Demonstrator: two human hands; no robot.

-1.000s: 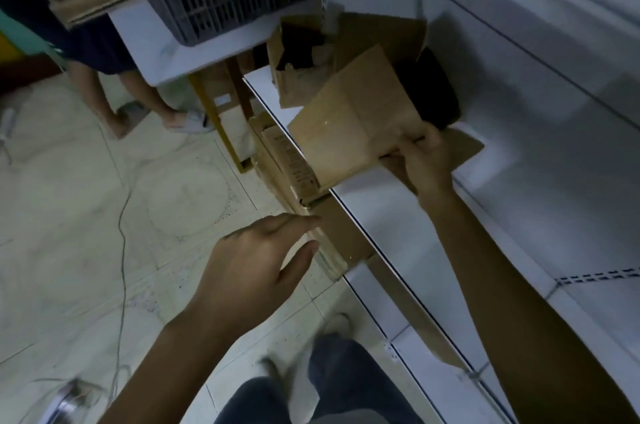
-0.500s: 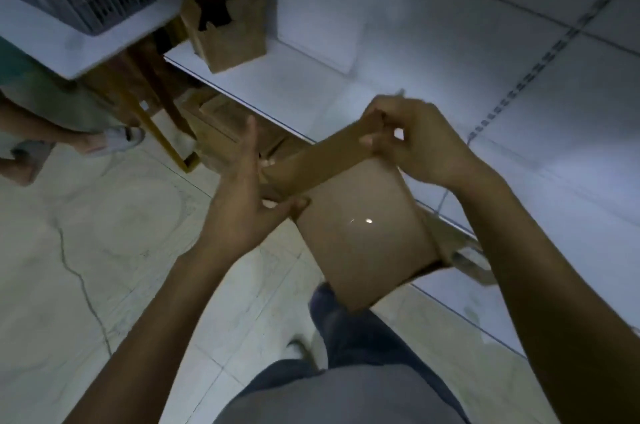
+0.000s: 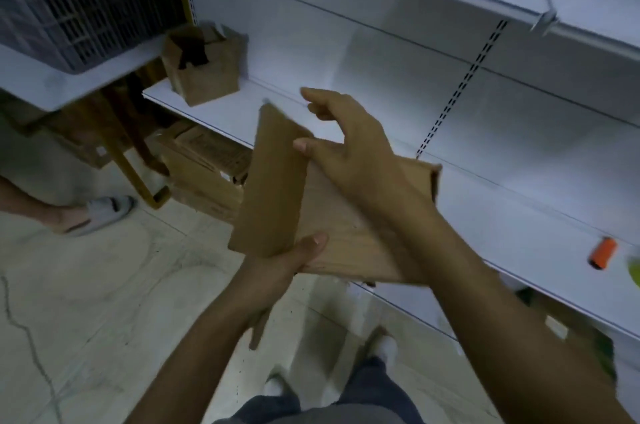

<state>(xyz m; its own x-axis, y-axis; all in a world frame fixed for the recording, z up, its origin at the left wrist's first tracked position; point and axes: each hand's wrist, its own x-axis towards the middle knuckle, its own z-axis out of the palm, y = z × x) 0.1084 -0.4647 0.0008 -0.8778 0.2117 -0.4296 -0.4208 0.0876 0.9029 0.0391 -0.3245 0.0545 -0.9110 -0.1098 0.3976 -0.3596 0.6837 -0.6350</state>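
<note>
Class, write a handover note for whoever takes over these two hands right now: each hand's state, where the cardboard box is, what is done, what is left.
Left hand: holds the cardboard box at its near edge, thumb on top.
Right hand: open, lying on the box, thumb against the raised flap.
Box: in the air before the white shelf.
Done: one flap stands up.
Left: probably fold the flap; which way is unclear.

The head-worn wide-angle camera looks forward and down, close above the fingers (image 3: pixel 320 99); a white metal shelf (image 3: pixel 502 215) lies beyond them.
</note>
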